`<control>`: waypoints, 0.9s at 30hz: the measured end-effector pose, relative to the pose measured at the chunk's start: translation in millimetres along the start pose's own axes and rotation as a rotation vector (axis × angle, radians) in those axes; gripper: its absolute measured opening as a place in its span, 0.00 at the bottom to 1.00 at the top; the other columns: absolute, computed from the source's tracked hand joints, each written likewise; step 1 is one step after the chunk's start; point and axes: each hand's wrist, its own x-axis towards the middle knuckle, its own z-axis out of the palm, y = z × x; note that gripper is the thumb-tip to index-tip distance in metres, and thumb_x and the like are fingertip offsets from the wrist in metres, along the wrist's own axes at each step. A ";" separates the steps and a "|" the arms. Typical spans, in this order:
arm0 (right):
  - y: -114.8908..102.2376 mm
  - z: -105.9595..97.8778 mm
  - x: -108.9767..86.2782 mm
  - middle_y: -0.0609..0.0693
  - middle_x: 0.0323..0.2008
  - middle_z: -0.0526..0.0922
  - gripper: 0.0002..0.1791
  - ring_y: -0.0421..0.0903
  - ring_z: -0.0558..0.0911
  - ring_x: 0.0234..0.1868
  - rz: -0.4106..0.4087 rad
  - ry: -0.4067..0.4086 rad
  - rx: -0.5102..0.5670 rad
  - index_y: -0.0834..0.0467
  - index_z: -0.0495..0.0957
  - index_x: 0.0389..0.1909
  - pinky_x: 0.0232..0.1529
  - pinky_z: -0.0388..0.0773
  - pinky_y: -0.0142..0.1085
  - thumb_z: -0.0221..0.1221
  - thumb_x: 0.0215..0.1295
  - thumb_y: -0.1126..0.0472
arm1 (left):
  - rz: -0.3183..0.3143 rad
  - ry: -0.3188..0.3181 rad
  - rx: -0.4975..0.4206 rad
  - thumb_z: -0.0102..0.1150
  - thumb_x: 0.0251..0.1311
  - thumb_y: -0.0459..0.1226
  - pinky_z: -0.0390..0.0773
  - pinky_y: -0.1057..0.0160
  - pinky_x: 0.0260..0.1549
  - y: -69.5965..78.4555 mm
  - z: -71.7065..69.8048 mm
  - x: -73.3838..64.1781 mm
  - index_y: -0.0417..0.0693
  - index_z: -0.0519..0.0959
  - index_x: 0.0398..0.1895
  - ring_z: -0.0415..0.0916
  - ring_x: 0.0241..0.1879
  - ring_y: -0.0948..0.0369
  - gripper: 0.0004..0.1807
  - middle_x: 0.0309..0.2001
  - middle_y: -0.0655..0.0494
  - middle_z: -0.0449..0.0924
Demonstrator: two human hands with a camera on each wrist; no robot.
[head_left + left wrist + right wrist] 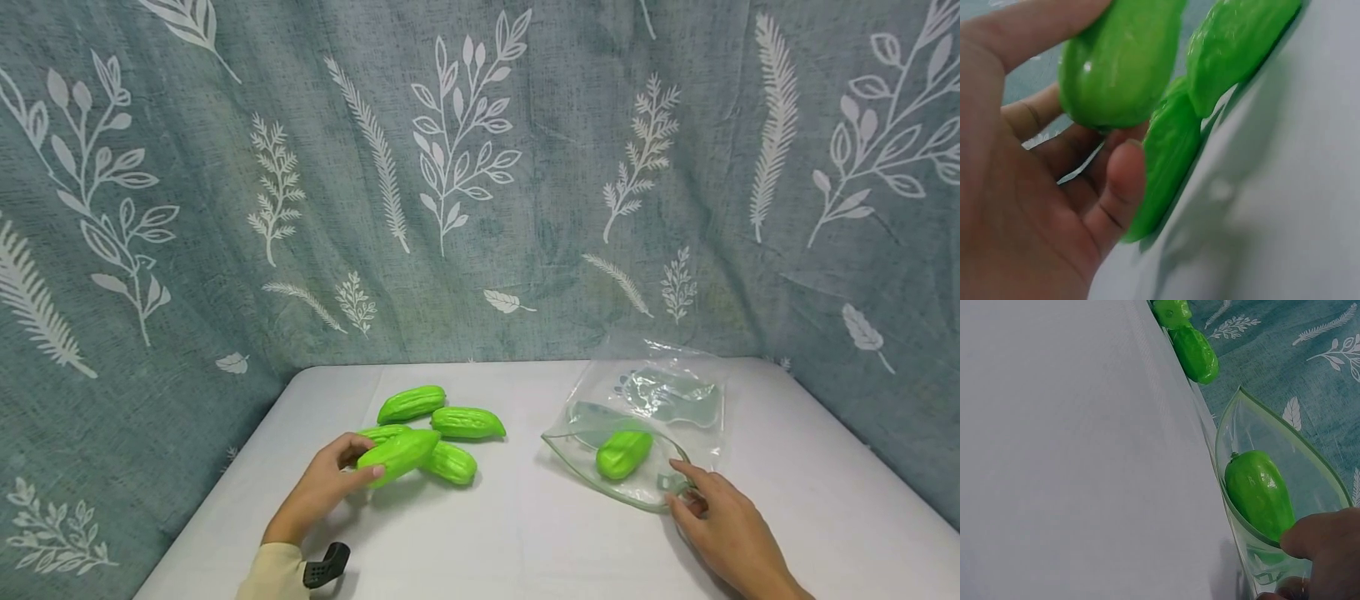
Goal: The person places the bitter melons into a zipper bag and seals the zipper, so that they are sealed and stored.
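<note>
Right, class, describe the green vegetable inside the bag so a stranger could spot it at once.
On the right side of the white table lies a clear plastic bag, its green-rimmed mouth held by the right hand. Just inside that mouth is the green vegetable. The other vegetables are in or near the left hand; it alone is bagged.

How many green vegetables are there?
6: one vegetable in the left hand, another inside the clear bag, four vegetables on the table near that hand; more may be hidden.
</note>
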 end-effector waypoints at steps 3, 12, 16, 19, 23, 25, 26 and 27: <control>0.5 0.0 -0.7 0.41 0.29 0.76 0.27 0.37 0.74 0.29 -0.004 0.001 0.005 0.57 0.78 0.61 0.31 0.75 0.41 0.68 0.59 0.61 | 0.030 -0.021 -0.064 0.71 0.60 0.43 0.74 0.55 0.52 2.9 6.9 0.0 0.48 0.77 0.61 0.75 0.56 0.53 0.26 0.56 0.49 0.79; 0.0 0.1 1.3 0.39 0.29 0.75 0.26 0.36 0.74 0.29 0.002 0.009 -0.001 0.56 0.79 0.60 0.32 0.74 0.41 0.68 0.59 0.60 | 0.065 -0.064 -0.118 0.69 0.62 0.44 0.79 0.58 0.42 16.6 26.5 -0.2 0.53 0.76 0.66 0.77 0.47 0.53 0.28 0.54 0.48 0.78; -1.1 -0.7 1.8 0.40 0.28 0.75 0.26 0.38 0.73 0.29 0.006 0.002 -0.002 0.56 0.79 0.61 0.32 0.74 0.41 0.68 0.60 0.59 | 0.088 -0.097 -0.124 0.68 0.63 0.43 0.80 0.60 0.43 19.6 32.6 0.1 0.49 0.76 0.66 0.77 0.50 0.53 0.28 0.57 0.47 0.77; -1.3 -1.0 2.0 0.40 0.28 0.75 0.26 0.38 0.73 0.29 0.010 -0.003 0.000 0.56 0.79 0.61 0.32 0.73 0.41 0.69 0.60 0.59 | 0.099 -0.112 -0.121 0.69 0.62 0.43 0.80 0.61 0.43 21.0 38.5 0.3 0.47 0.75 0.66 0.77 0.51 0.53 0.29 0.58 0.47 0.77; -0.7 -1.1 1.0 0.40 0.28 0.75 0.26 0.38 0.73 0.29 0.012 -0.006 0.005 0.56 0.79 0.61 0.31 0.73 0.41 0.69 0.60 0.58 | 0.108 -0.118 -0.104 0.69 0.62 0.42 0.79 0.61 0.45 23.2 46.2 0.4 0.47 0.76 0.65 0.76 0.53 0.54 0.28 0.59 0.49 0.77; -0.6 -1.2 0.3 0.41 0.29 0.75 0.27 0.38 0.73 0.30 0.012 -0.007 0.007 0.56 0.78 0.61 0.32 0.73 0.41 0.69 0.60 0.59 | 0.122 -0.127 -0.087 0.69 0.62 0.43 0.77 0.60 0.50 24.3 49.6 0.6 0.48 0.77 0.64 0.74 0.55 0.54 0.27 0.60 0.50 0.76; -0.4 -1.2 -0.1 0.41 0.29 0.75 0.27 0.38 0.73 0.30 0.012 -0.009 0.008 0.56 0.78 0.61 0.32 0.74 0.42 0.69 0.60 0.59 | 0.126 -0.129 -0.079 0.69 0.62 0.43 0.76 0.58 0.52 24.9 51.2 0.6 0.48 0.77 0.64 0.74 0.57 0.54 0.27 0.60 0.51 0.76; -0.2 -1.1 -0.3 0.41 0.29 0.75 0.27 0.38 0.73 0.30 0.011 -0.008 0.009 0.56 0.78 0.61 0.32 0.74 0.42 0.69 0.60 0.59 | 0.135 -0.131 -0.072 0.69 0.62 0.43 0.75 0.56 0.54 25.0 52.9 0.9 0.48 0.77 0.63 0.73 0.58 0.54 0.27 0.60 0.51 0.76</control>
